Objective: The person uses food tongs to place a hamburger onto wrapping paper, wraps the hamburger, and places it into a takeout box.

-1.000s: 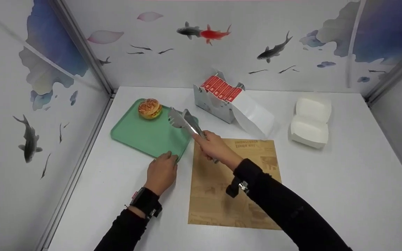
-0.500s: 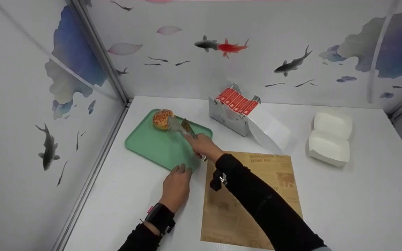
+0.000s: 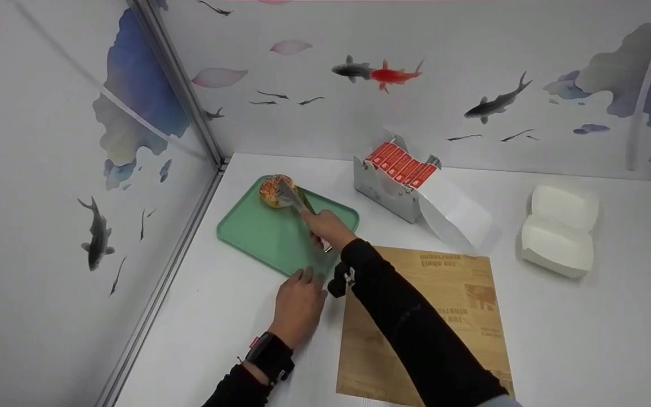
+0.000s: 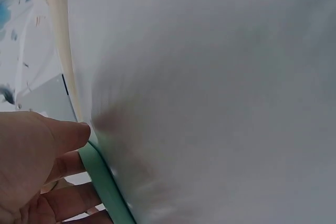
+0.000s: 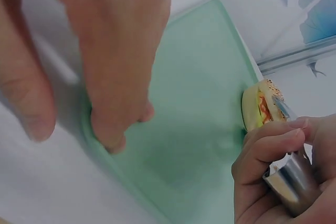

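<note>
On the far left part of the green tray [image 3: 252, 232] sits a seed-topped burger [image 3: 269, 191]. My right hand [image 3: 328, 227] grips metal tongs [image 3: 289, 196], whose scalloped end lies over the burger's near right side. The right wrist view shows lettuce and a red filling in the burger [image 5: 253, 107], with one tongs tip against its top; whether the tongs squeeze it I cannot tell. My left hand [image 3: 300, 305] holds the tray's near corner, fingers bent over the rim [image 4: 105, 187] and thumb outside it.
Brown printed paper [image 3: 427, 339] lies under my right forearm. Behind it stands a metal holder [image 3: 385, 189] of red-and-white packets, with a white sheet [image 3: 455, 217] hanging out. An opened white clamshell box [image 3: 560, 243] is at right. Walls enclose the table's back and left.
My right hand has carried the tongs leftward across the tray to the burger. The left hand stays at the tray's near corner. The head view has shifted, so the whole scene sits further right.
</note>
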The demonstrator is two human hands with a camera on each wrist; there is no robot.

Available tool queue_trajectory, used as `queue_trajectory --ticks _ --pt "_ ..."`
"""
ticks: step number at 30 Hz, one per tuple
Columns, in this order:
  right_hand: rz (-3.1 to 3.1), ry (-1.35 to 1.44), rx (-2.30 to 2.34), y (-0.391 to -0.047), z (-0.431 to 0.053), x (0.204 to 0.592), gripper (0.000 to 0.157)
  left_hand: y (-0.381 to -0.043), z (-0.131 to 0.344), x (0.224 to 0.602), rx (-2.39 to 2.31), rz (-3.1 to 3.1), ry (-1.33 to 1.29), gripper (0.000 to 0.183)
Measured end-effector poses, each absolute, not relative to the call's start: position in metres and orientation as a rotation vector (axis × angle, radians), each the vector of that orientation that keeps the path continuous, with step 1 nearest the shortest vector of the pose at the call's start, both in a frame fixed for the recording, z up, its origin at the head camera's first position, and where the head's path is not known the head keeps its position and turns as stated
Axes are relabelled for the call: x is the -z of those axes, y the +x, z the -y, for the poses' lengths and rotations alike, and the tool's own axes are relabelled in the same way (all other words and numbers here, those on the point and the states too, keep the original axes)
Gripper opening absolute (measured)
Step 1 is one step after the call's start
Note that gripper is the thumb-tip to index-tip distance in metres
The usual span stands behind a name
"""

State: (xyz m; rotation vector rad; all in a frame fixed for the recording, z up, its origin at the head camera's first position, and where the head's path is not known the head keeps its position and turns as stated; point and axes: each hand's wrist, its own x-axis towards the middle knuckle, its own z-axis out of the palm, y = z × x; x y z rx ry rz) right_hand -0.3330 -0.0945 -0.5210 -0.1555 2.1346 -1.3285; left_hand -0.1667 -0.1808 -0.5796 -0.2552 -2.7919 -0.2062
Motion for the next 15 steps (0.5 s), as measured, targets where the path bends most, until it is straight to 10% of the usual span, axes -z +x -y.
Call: queue_trajectory --ticks 15 --pt "-1.991 -0.227 1.594 -0.3257 0.0872 0.5217 0.038 -0.1658 0.1819 0.5808 0.209 2.768 -0.284 0.032"
